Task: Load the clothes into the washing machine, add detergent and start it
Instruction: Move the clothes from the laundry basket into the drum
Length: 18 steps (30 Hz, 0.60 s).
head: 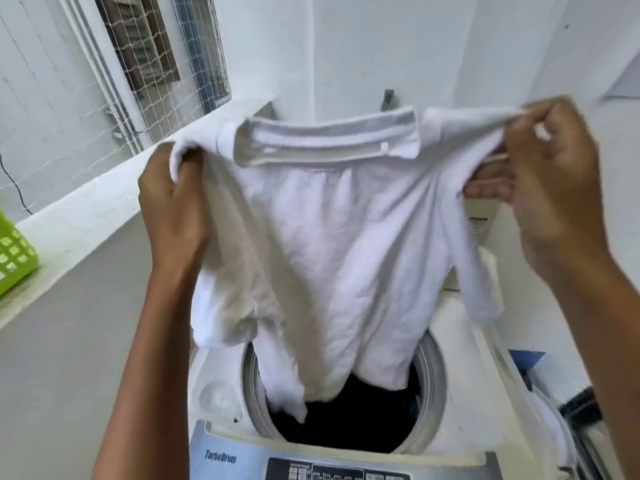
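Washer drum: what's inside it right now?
The white shirt, held by the left hand and right hand, dips its hem into the drum. Below lies something dark, likely clothes. The shirt covers the drum's back half.

White shirt (322, 244) draped across the drum opening (346, 420) — open gap only at its near, dark lower edge.

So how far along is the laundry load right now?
Partly loaded: dark clothes already lie in the open drum. In hand: the left hand and right hand hold a white shirt spread by its shoulders, hem dipping into the drum. Left: drop it in, add detergent (none visible), then start at the control panel.
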Available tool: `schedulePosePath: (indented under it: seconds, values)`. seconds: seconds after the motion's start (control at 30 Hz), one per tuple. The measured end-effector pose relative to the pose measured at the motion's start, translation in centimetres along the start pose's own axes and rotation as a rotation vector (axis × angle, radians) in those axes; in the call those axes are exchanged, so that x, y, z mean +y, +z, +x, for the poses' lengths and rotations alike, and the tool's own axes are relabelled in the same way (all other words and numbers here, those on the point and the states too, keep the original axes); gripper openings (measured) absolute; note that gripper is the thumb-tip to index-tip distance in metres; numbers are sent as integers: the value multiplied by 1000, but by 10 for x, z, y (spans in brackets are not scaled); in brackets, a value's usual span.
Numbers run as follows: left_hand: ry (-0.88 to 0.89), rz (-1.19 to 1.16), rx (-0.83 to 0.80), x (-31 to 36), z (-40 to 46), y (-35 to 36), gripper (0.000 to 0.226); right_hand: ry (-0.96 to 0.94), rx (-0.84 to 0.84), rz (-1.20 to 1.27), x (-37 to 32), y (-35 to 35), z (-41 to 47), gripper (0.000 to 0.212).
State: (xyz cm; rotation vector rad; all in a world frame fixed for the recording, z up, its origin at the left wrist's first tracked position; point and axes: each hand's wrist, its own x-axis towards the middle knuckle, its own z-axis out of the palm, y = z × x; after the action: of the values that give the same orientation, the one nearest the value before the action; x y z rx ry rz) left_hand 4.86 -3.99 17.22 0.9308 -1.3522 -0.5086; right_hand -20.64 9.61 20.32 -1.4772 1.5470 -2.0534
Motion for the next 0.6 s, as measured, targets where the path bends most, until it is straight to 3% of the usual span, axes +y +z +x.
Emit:
schedulePosePath:
  seconds: [0.2, 0.3, 0.4, 0.5, 0.6]
  values:
    - [-87, -140, 60, 23, 7, 11, 27, -64, -18, 13, -21, -1, 9, 15]
    - [-65, -226, 135, 30, 5, 15, 28, -67, 14, 113, -26, 0, 11, 31]
    - [-24, -232, 157, 32, 1, 16, 30, -104, 76, 112, -27, 7, 6, 15]
    - [-16, -89, -5, 24, -5, 17, 25, -55, 11, 37, -14, 15, -3, 15]
    - [-52, 203, -370, -7, -16, 20, 20, 144, -115, -76, 27, 16, -13, 22]
